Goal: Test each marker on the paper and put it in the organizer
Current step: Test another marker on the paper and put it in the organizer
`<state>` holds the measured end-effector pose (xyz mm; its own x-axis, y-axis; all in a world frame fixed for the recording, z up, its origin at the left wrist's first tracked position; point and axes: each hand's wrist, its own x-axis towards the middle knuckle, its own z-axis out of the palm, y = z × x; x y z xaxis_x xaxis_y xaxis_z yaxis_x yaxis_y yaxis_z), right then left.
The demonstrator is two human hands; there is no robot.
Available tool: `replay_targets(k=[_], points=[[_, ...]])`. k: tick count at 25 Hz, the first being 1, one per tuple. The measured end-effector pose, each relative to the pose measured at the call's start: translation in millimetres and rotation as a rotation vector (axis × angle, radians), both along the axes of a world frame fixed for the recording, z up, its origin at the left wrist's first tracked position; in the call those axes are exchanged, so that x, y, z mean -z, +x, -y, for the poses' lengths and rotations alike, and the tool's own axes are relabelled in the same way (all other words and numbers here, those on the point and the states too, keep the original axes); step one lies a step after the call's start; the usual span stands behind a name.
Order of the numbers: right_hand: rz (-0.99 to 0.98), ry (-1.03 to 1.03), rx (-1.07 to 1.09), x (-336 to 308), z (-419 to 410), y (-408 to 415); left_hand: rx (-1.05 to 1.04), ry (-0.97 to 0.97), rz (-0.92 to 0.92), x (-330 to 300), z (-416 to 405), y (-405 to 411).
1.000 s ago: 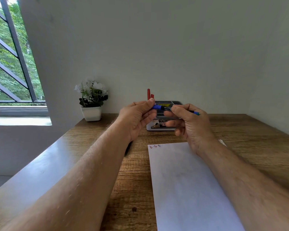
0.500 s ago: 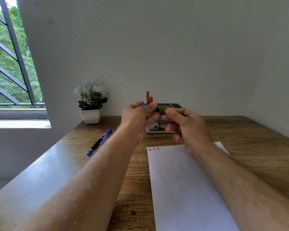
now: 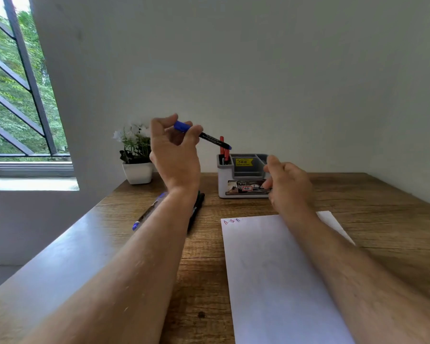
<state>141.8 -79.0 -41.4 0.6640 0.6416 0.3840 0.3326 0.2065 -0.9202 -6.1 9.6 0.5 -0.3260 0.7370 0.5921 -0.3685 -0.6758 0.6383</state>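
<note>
The blue marker is in the air above the worktop, left of and slightly above the organizer. It slopes down to the right, its blue cap end up by the thumb and its far end, tipped in blue, close over the organizer's left compartment. Whether that end is capped cannot be told.

The left hand is raised, wrist bent back, and pinches the marker near its blue upper end between thumb and fingertips; the remaining fingers are curled loosely toward the palm. The right hand holds nothing. It hangs low in front of the organizer's right side, fingers half curled and slightly apart, partly covering the organizer's printed label; whether it touches the organizer cannot be told.

The organizer is a grey and white box at the back of the worktop, near the wall, with a yellow price sticker inside. Two red markers stand upright in its left compartment.

The paper lies flat in front of the organizer, under the right forearm, with small red scribbles in its upper left corner.

Left of the paper, partly hidden by the left forearm, a blue-ended pen and black markers lie on the worktop. A small white pot of white flowers stands at the back left, by the window.
</note>
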Motion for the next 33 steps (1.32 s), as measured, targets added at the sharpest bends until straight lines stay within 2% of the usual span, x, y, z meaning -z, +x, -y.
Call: replay_targets(k=[4, 10, 15, 24, 28, 31, 33], points=[[0.412, -0.065, 0.031, 5.0, 3.1, -3.8, -0.115, 0.077, -0.123, -2.1, -6.2, 14.6], [0.657, -0.102, 0.01, 7.6, 2.8, -6.8, -0.145, 0.118, -0.456, -10.9, -17.7, 35.8], [0.702, -0.117, 0.015, 7.6, 3.0, -6.1, -0.219, 0.03, -0.802, -6.6, -38.9, 51.8], [0.721, -0.121, 0.035, 10.2, -6.8, -1.7, -0.296, -0.059, -1.171, 0.5, -52.7, 57.1], [0.708, -0.144, 0.055, 10.1, -6.4, 0.3, -0.37, -0.096, -1.156, -9.7, -40.1, 53.0], [0.691, -0.17, 0.054, 9.3, -5.0, 1.7, -0.366, -0.156, -1.098, -17.2, -34.6, 44.1], [0.686, -0.182, 0.044, 8.0, -2.2, 1.0, -0.35, -0.229, -1.123, -22.7, -31.2, 32.4]])
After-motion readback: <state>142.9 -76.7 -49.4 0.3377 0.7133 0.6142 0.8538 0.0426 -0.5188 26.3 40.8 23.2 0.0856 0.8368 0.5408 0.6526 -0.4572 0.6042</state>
